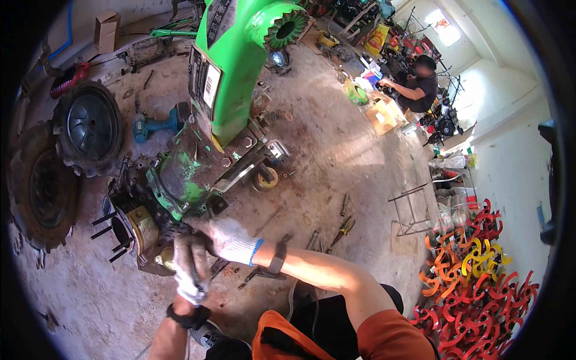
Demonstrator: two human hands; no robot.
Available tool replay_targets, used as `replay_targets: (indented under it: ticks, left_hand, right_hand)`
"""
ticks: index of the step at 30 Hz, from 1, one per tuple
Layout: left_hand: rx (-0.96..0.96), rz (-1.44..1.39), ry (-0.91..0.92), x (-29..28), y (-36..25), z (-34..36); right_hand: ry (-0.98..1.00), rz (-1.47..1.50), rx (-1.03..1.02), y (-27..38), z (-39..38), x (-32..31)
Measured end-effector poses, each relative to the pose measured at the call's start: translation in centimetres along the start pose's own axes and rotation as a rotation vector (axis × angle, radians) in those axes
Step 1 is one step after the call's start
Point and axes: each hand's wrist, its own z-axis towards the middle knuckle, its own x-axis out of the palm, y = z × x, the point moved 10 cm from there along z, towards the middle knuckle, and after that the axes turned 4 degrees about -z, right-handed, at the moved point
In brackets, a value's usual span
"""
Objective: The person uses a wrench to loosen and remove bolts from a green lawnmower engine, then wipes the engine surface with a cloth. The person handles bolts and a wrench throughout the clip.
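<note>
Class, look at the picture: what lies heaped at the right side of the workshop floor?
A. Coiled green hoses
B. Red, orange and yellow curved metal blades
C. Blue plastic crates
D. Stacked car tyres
B: the heap of curved blades at the right shows red, orange and yellow hooked pieces.

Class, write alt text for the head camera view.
Two gloved hands, left hand and right hand, meet beside a dismantled green machine on a dirty workshop floor. Tyres lie at left; another person works beyond.

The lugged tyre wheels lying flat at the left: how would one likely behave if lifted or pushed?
The nearer wheel looks heavy for its size: thick lugged rubber around a metal hub. Lying flat on the dirt floor, it would probably drag rather than roll. Stood on edge, it would likely roll or topple.
</note>
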Motion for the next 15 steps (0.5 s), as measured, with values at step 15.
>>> replay_targets:
  ticks: [15]
  left_hand:
    - [0.143,0.155,0.118,0.0,-0.8,0.1]
  right_hand:
    - [-0.181,0.026,-0.161,0.7,-0.4,-1.1]
